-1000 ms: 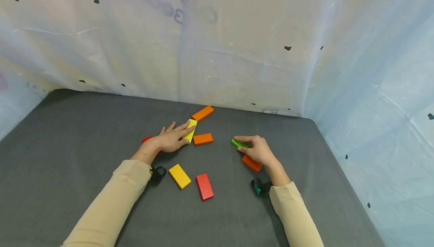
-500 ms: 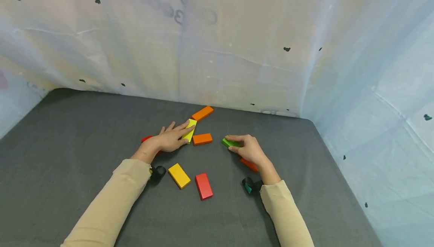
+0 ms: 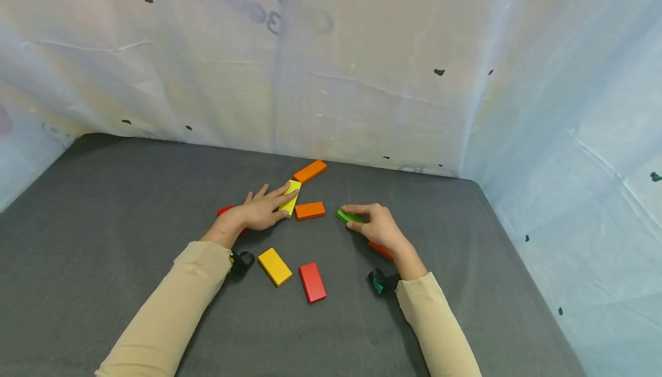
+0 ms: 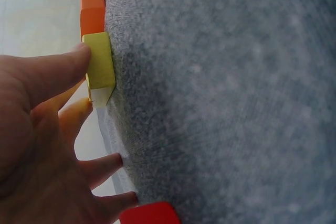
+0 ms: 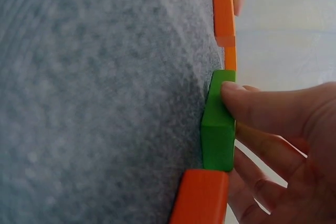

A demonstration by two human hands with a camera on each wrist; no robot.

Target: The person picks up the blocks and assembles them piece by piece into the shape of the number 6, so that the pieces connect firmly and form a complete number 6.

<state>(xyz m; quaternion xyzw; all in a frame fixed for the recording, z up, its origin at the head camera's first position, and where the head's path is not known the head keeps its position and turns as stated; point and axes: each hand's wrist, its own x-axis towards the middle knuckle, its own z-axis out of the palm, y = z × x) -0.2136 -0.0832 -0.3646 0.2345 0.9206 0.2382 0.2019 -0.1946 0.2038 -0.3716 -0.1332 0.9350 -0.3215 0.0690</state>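
My left hand [image 3: 258, 211] lies over a light yellow block [image 3: 291, 196], thumb and fingers spread across it. The thumb touches one side of this yellow block [image 4: 100, 61] in the left wrist view, with a fingertip at its lower end. Further right, my right hand [image 3: 380, 226] pinches a bright green block [image 3: 350, 216] between thumb and fingers, low against the cloth. Between the hands is an orange block [image 3: 309, 210]. A dark orange block [image 3: 381, 250] sits partly hidden under the right hand. Part of a red block [image 3: 224, 210] shows behind the left wrist.
Another orange block [image 3: 310, 170] meets the light yellow block's far end. Nearer the person lie a deep yellow block [image 3: 274, 266] and a red block [image 3: 312, 283]. The grey cloth surface [image 3: 129, 204] ends at a hanging plastic sheet [image 3: 351, 78] behind and to the sides.
My right hand has slid left with the green block, towards the middle orange block, and now covers more of the dark orange one. The left hand has stayed in place.
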